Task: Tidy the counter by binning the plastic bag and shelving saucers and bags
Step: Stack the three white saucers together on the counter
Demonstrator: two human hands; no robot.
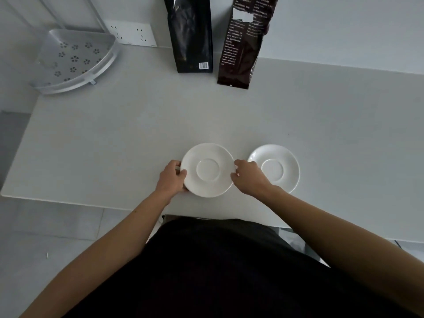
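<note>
Two white saucers lie near the front edge of the counter. My left hand [171,177] grips the left rim of the left saucer [208,170], thumb on top and fingers under it. My right hand [248,177] pinches that saucer's right rim. The right saucer [274,167] lies just beyond my right hand, partly covered by my wrist. Two dark bags stand against the back wall: a black bag [190,35] with a barcode and a brown bag [245,44] with white print. No plastic bag is in view.
A perforated metal corner shelf [75,60] stands at the back left, beside a white wall socket [133,33]. The pale counter [114,143] ends at the left, with floor tiles below.
</note>
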